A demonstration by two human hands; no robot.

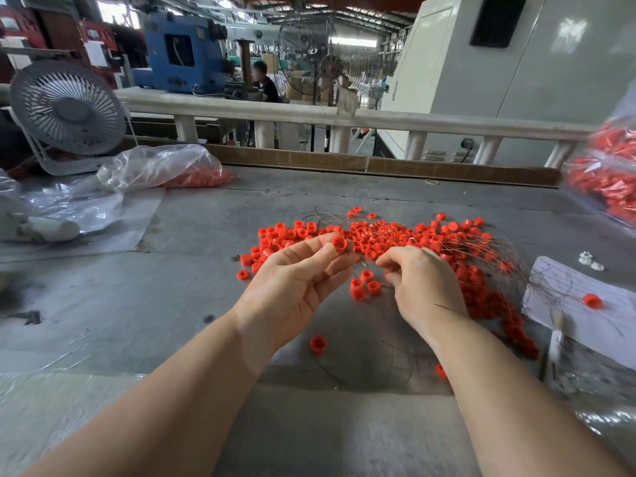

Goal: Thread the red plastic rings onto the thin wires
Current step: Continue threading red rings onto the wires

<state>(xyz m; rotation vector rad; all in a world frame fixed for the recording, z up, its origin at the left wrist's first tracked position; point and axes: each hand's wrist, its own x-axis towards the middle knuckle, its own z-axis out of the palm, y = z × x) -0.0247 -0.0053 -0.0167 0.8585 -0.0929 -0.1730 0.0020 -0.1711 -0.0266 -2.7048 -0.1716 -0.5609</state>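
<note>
Centrally, a heap of small red plastic rings (395,235) tangled with thin grey wires (481,249) lies on the grey tabletop (172,287). Just before the heap, the left hand (296,280) pinches one red ring (339,243) between thumb and forefinger, while the right hand (423,284) curls its fingers, seemingly around a wire. Left of the heap, a clear plastic bag (161,166) holds more red rings; right of it, another clear bag (609,177) does too.
</note>
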